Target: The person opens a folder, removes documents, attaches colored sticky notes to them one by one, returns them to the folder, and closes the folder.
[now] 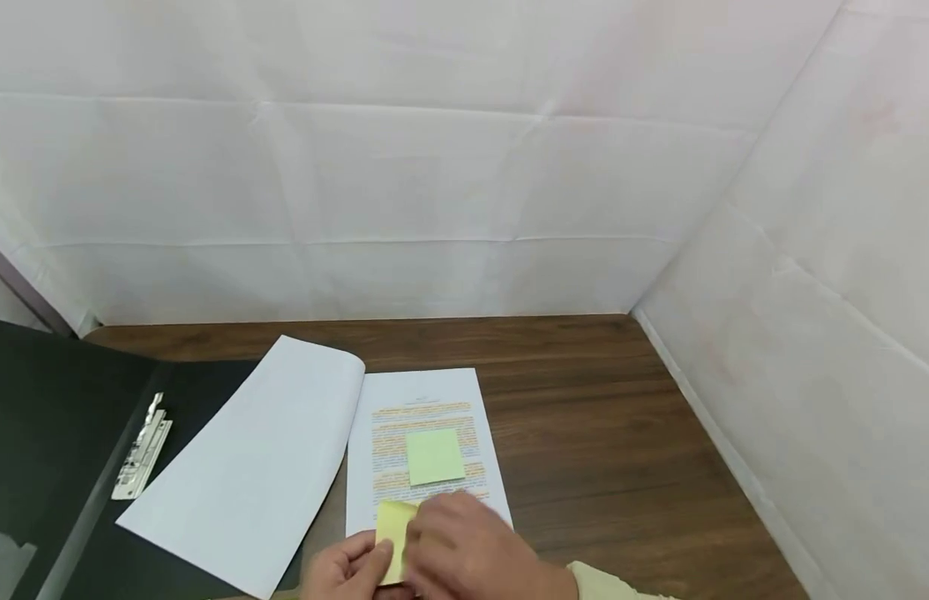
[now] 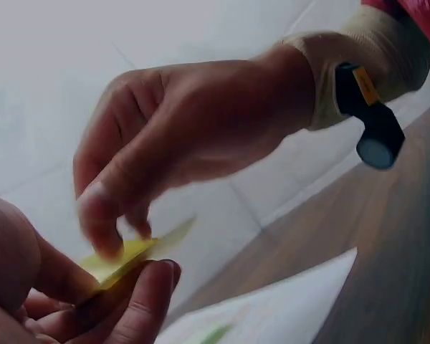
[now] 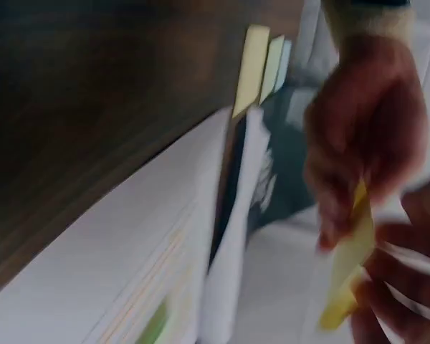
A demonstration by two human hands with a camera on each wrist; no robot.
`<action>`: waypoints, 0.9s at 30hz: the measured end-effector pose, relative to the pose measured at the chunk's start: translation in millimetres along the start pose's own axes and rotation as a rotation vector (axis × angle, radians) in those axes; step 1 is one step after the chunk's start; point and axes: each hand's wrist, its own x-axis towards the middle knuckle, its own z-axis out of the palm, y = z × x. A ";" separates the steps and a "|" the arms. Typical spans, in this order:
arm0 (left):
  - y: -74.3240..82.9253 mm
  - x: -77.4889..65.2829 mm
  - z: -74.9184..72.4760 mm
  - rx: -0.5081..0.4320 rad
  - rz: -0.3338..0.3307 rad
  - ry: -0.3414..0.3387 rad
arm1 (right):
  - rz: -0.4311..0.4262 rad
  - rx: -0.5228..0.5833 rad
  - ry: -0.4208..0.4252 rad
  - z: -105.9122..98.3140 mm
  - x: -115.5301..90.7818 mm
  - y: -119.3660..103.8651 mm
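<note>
A yellow sticky note pad is held at its left side by my left hand, thumb on top. My right hand is at the pad's other side with curled fingers, which appear to pinch a note at its edge; motion blurs them in the wrist views. In the left wrist view, a thin pale part of the pad stands out past the left fingers. Beneath the hands lies a printed page with orange-highlighted lines. A green sticky note sits on its text.
A black folder lies open at the left with a metal clip. White paper is turned over onto it, curving at its right edge. Pale yellow and green strips show in the right wrist view. White sheeting surrounds the wooden table.
</note>
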 end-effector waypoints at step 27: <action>-1.4 35.7 -5.5 0.824 0.130 0.323 | 0.645 0.227 -0.468 64.5 6.8 52.6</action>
